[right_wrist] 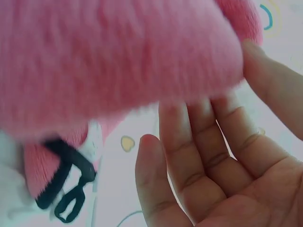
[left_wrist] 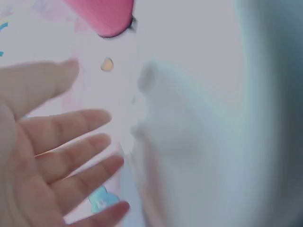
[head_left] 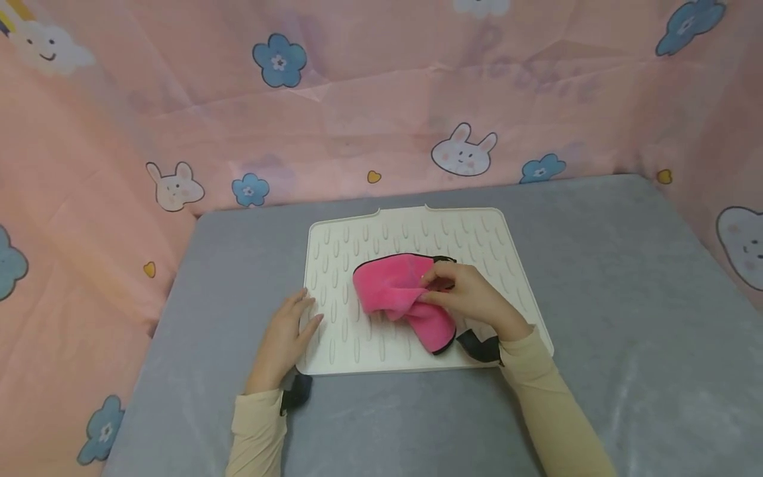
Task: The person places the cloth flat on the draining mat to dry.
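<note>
Right hand (head_left: 471, 295) pinches pink cloth (head_left: 381, 285); left hand (head_left: 283, 341) at edge of mat (head_left: 341, 341)

Grey tabletop (head_left: 632, 305), bounded on the far, left and right sides by pink printed fabric (head_left: 369, 119). Motifs: blue flowers (head_left: 279, 61), white rabbit heads (head_left: 462, 154), yellow hearts (head_left: 373, 177) and, far left, a smiling cloud (head_left: 50, 50).

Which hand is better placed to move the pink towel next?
Probably the right hand; it pinches the pink towel. The left hand holds nothing and is apart from the towel, at the left edge of the white ridged mat.
</note>
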### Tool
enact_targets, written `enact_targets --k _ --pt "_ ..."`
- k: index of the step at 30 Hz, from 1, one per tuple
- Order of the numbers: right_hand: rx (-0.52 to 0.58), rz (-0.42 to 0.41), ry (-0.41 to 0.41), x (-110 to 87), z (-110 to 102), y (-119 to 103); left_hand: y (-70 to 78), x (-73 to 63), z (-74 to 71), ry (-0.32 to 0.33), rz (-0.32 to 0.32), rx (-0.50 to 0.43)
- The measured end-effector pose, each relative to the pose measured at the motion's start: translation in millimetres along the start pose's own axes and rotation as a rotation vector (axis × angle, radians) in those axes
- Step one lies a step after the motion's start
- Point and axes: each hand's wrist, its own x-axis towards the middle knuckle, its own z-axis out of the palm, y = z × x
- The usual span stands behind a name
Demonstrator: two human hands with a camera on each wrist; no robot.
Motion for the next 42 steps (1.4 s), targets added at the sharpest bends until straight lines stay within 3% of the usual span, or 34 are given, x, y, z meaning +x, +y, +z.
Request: enact_targets --k 4,7,12,19,29,42 --pt "0.019 0.039 0.004 0.3 -9.0 6.0 10.0 9.0 -1.0 0.072 0.038 -0.108" --pt "0.003 0.108 0.016 2.5 -16.9 14.7 15.8 20.9 2.0 0.088 0.024 -0.201" --pt "-0.052 0.269 0.062 9.0 -26.0 34.7 19.7 44.0 15.8 0.020 -0.029 -0.302" --pt "-0.031 0.374 0.048 17.5 -14.9 53.0 20.5 63.3 34.6 -0.057 -0.094 -0.355" --pt "-0.070 0.476 0.101 17.6 -4.3 53.6 21.8 67.3 43.8 -0.067 -0.051 -0.395" --pt "-0.024 0.427 0.045 25.7 -0.6 45.0 23.6 65.3 37.7 0.024 -0.133 -0.492"
